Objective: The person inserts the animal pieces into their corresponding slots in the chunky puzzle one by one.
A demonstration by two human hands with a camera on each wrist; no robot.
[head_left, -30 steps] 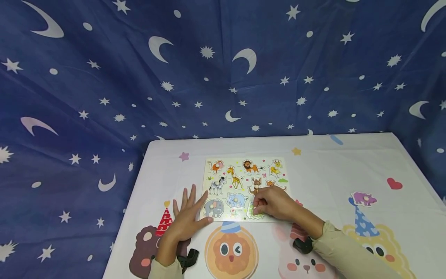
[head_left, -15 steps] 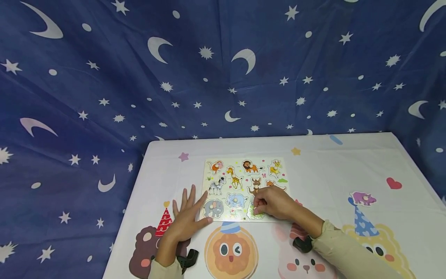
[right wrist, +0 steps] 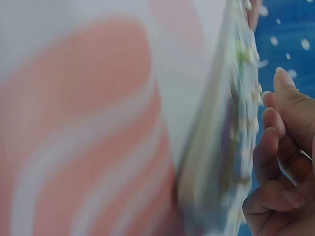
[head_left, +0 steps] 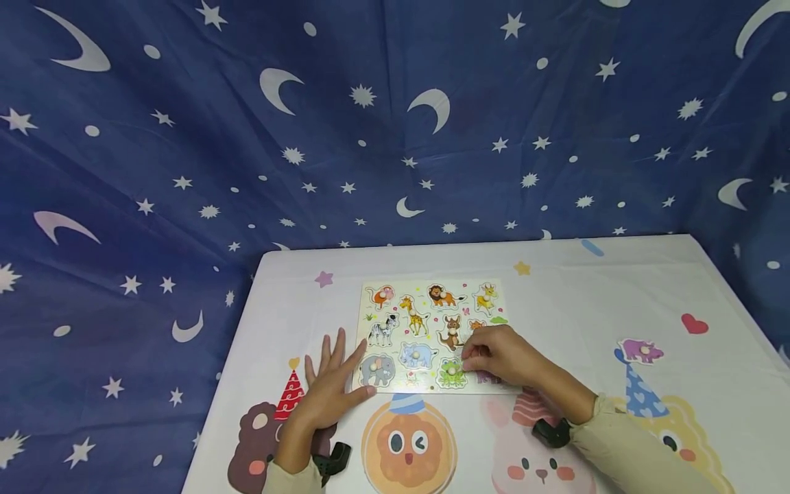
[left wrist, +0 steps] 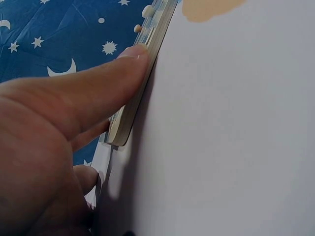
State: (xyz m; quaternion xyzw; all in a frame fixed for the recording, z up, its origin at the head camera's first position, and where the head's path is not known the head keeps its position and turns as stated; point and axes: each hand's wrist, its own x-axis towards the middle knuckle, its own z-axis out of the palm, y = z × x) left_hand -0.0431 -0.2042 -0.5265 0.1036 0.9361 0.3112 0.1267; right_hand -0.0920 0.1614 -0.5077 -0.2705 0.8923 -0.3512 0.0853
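Placement step: frog piece (head_left: 451, 372) sits seated in the puzzle board (head_left: 432, 334) at 6 o'clock; right hand (head_left: 501, 355), fingers loosely curled and empty, hovers beside it; left hand (head_left: 329, 388) flat, braces the board edge; next move likely calls for the purple piece (head_left: 643, 351) on the counter (head_left: 574, 302) at 3 o'clock.

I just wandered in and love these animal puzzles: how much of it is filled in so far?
Most animals sit in the puzzle board, including the green frog in the front row. The right hand hovers with fingers curled, empty, over the front right corner, where a purple recess shows. The left hand lies flat, steadying the board's left edge. The purple rhino piece lies loose on the table.
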